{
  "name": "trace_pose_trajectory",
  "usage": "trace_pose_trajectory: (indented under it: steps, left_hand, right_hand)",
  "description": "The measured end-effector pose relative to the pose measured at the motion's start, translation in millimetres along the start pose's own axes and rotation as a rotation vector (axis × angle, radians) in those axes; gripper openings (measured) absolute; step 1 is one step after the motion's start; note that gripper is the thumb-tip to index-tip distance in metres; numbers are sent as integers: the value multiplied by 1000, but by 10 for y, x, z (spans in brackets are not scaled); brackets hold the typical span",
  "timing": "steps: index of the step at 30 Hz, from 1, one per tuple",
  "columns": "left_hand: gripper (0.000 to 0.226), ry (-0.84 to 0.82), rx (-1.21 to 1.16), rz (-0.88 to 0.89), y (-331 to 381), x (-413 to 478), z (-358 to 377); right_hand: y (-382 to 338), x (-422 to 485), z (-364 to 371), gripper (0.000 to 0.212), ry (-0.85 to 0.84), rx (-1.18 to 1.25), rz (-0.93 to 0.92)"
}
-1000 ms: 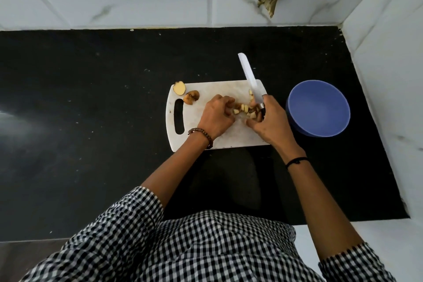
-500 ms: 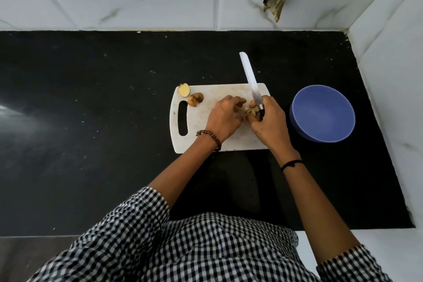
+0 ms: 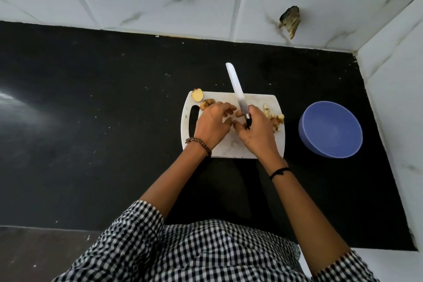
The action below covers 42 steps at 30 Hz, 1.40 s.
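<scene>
Fingertips first, that's your danger: your left hand point(image 3: 211, 125) sits curled right beside the knife point(image 3: 235, 89), knuckles almost against the blade. If the edge slips off a small hard chunk, it would run straight into them. Your right hand point(image 3: 256, 133) is clenched round the dark handle, blade pointing away from you across the cutting board point(image 3: 229, 150), tip out over the black tabletop point(image 3: 114, 98). Whether your left fingers actually pin a piece I cannot tell; whatever is under them is hidden.

Second worry: the chopped pieces point(image 3: 274, 118) are heaped at the board's right edge, some right on the rim. A careless sweep could scatter them onto the tabletop short of the blue bowl point(image 3: 330, 129). They look small and uneven, pale yellow inside with brown skin. A cut half point(image 3: 197, 95) lies face up at the far left corner, with a brownish lump point(image 3: 207, 103) just beside it.
</scene>
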<state>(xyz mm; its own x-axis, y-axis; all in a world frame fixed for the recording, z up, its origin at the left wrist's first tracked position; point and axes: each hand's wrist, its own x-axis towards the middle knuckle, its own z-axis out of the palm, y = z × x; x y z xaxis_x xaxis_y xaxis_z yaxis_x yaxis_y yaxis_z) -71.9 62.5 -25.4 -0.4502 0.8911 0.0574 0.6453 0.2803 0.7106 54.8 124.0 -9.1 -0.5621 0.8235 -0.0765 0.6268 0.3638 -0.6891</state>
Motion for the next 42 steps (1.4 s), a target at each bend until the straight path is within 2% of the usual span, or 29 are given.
trace_pose_trajectory:
  steps: [10,14,19,23,34,42]
  left_hand:
    - [26,217,32,-119,-360,-72,-296]
    - [35,266,74,-207,-409,-80,-330]
    - [26,244,72,-289,-447,-43,-338]
    - [28,212,80,-333,-461,-35,-299]
    - [20,200,84,-338,-459,-45,-244]
    - [22,198,96,-293,-413,-55,-228]
  right_hand:
    - [-229,201,188,24,-74,-7,33]
    - [-310,310,225,27,-78,-13,9]
    - [-417,462,283,27,-122,-40,-22]
    - [-483,538,324,39,-183,-91,-48]
    - [-408,557,465,45,-161,-90,-10]
    - [-353,403,418,21,-57,-15,-40]
